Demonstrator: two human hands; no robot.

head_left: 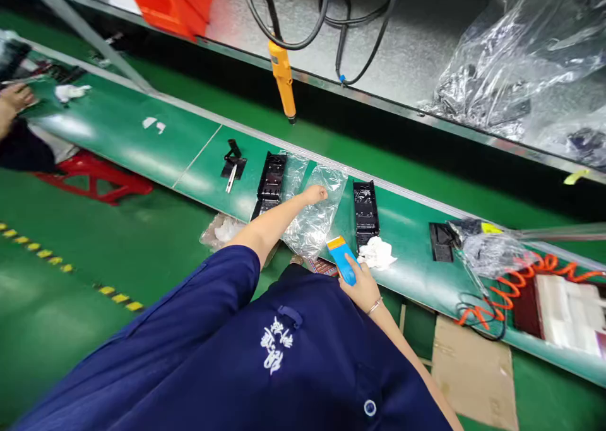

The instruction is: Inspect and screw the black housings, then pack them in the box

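Note:
My left hand [314,195] reaches out over the green conveyor belt [118,137], fingers closed on the top of a clear plastic bag [316,219]. A black plastic tray [271,183] lies just to its left, a second black tray [365,211] to its right. My right hand [362,284] is near my body at the belt's near edge, shut on a blue tool with an orange tip [341,258]. A crumpled white cloth [377,253] lies on the belt right beside that hand.
An orange electric screwdriver [283,79] hangs on a cable above the belt. A small black part [233,162], another black piece [440,240], a bagged part [492,252] and an orange coiled cord [525,279] lie along the belt. Another person's hand [14,98] is at far left. Cardboard [473,374] lies below.

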